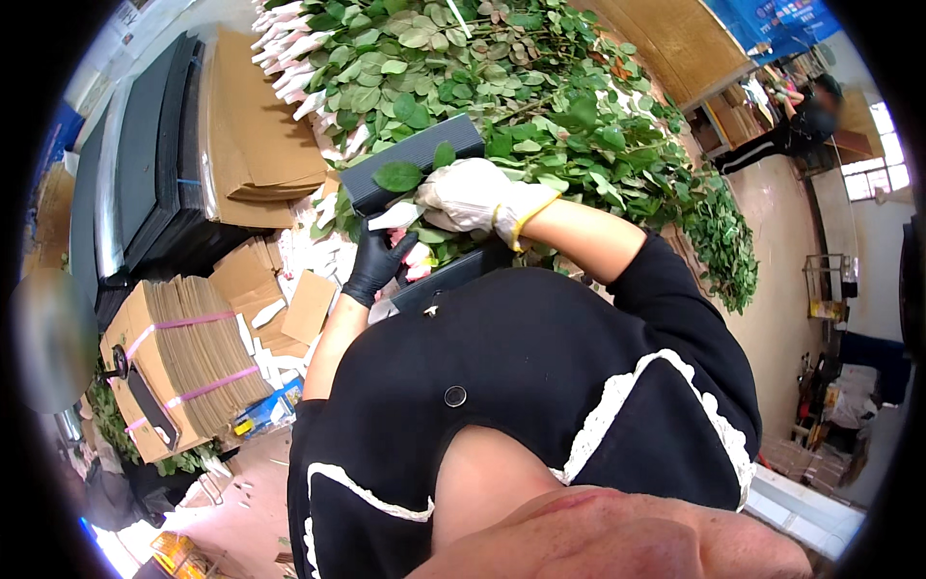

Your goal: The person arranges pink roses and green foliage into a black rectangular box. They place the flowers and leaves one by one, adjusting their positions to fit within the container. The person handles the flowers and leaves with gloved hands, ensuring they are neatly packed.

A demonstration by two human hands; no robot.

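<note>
Black knit with white lace trim fills the near view, both forearms reaching up and away from it toward the table (675, 39). Left hand (376, 262), in a thin black glove, comes up on a bare forearm with fingers spread and curled, pinching at the pink, paper-sleeved rose heads (417, 259) just below the dark tray (415, 159). Right hand (473, 196), in a white fabric glove with a yellow cuff edge, bends in from the elbow and lies closed over a sleeved stem (397, 216), fingers wrapped round it. That stem runs roughly left to right, wrapped tip pointing left, right against the tray's lower edge. Tray itself is a long, ribbed, dark grey box, tilted, its long axis rising to the right. Beyond, a heap of leafy rose stems (540, 87), glossy green, white-sleeved buds at the upper left. Off left, flat brown cardboard sheets (256, 125) and a bundle of cardboard (183, 362) banded with pink straps.
</note>
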